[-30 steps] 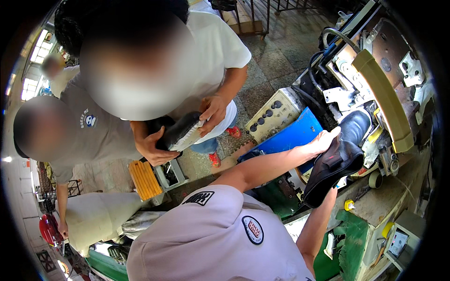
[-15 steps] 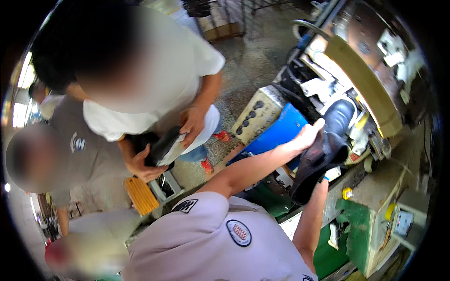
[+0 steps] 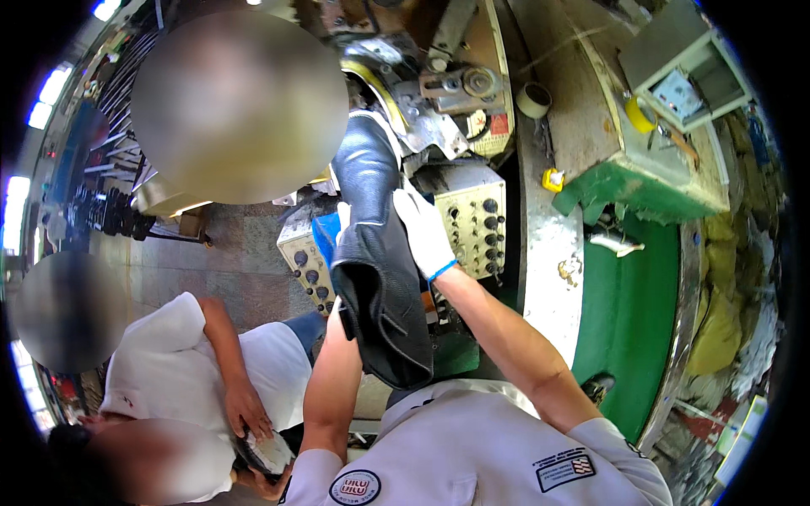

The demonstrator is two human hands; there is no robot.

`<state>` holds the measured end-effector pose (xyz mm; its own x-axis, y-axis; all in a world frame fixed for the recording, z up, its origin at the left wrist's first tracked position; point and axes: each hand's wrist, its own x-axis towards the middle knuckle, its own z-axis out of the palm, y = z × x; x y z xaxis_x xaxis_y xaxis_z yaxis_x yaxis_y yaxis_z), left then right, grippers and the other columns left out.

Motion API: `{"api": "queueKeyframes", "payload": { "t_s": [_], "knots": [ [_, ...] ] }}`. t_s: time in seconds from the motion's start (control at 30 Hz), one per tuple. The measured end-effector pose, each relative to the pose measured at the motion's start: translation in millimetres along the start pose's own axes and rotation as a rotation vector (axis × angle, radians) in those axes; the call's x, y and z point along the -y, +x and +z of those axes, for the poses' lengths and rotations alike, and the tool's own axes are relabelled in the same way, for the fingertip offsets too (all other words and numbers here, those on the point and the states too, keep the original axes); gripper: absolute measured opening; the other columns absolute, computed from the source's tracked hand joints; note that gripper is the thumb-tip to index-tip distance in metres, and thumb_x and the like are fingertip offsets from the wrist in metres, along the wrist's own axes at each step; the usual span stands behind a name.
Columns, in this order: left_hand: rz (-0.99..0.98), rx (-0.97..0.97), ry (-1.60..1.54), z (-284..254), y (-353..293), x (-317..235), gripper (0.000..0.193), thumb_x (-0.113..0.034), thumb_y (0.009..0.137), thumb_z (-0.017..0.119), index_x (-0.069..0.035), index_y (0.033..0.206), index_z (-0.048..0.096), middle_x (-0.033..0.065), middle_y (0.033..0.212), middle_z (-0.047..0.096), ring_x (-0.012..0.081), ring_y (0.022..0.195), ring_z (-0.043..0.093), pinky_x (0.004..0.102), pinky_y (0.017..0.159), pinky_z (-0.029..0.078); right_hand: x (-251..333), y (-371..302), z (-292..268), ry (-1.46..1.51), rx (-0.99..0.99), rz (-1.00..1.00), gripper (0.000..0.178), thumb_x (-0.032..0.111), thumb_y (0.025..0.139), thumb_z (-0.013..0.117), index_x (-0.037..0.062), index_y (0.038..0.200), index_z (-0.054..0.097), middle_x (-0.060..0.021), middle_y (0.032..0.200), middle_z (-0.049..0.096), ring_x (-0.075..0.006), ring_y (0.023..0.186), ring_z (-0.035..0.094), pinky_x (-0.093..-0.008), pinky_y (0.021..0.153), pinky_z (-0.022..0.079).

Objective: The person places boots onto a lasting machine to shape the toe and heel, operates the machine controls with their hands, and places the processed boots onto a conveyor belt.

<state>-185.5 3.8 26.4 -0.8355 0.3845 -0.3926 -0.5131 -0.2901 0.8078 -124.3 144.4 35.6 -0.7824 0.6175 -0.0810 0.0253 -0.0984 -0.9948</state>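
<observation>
Boot [image 3: 380, 244], black leather, held aloft between my two hands; its toe pointed away from me, up to the machine [image 3: 460, 87], and its open top faced me, tilted downward; whether toe and machine touched I cannot tell. Right hand [image 3: 423, 228], in a white glove with a blue-edged cuff, lay against the boot's right side, its visible fingers close together and pressed to the leather; the fingertips were partly hidden. Left hand [image 3: 342, 216] showed only as a pale edge at the boot's left side; the boot covered the rest, and I cannot tell how its fingers were set. Beyond my right wrist stood a cream panel [image 3: 471, 223] with dark knobs; a second knobbed box [image 3: 305, 268] stood left of the boot, beside a blue sheet [image 3: 325, 235]. To my right ran a green surface [image 3: 645, 287]; above it, a bench [image 3: 591, 110] bore a roll of yellow tape [image 3: 641, 115]. At lower left a co-worker [image 3: 173, 358] in a white shirt held a shoe [image 3: 268, 454].
</observation>
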Motion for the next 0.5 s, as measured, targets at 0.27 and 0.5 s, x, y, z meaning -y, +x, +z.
{"api": "queueKeyframes", "payload": {
  "t_s": [0.27, 0.5],
  "knots": [
    [-0.022, 0.078, -0.034, -13.0, -9.3, 7.5, 0.071, -0.063, 0.098, 0.05, 0.004, 0.106, 0.069, 0.0091, 0.092, 0.069, 0.0192, 0.085, 0.063, 0.0361, 0.077, 0.052, -2.9, 0.1, 1.7, -0.072, -0.029, 0.01, 0.059, 0.032, 0.104, 0.057, -0.0049, 0.149, 0.047, -0.0239, 0.137, 0.063, -0.0306, 0.123, 0.061, -0.0344, 0.106, 0.045],
    [-0.028, 0.131, -0.069, -8.4, -5.5, 12.1, 0.066, -0.06, 0.101, 0.047, 0.002, 0.107, 0.068, 0.0078, 0.093, 0.069, 0.0178, 0.084, 0.063, 0.0341, 0.076, 0.052, 5.6, 0.8, -0.2, -0.115, 0.009, 0.001, 0.064, 0.039, 0.104, 0.054, -0.0019, 0.152, 0.043, -0.0276, 0.134, 0.063, -0.0352, 0.122, 0.063, -0.039, 0.103, 0.047]
  ]
}}
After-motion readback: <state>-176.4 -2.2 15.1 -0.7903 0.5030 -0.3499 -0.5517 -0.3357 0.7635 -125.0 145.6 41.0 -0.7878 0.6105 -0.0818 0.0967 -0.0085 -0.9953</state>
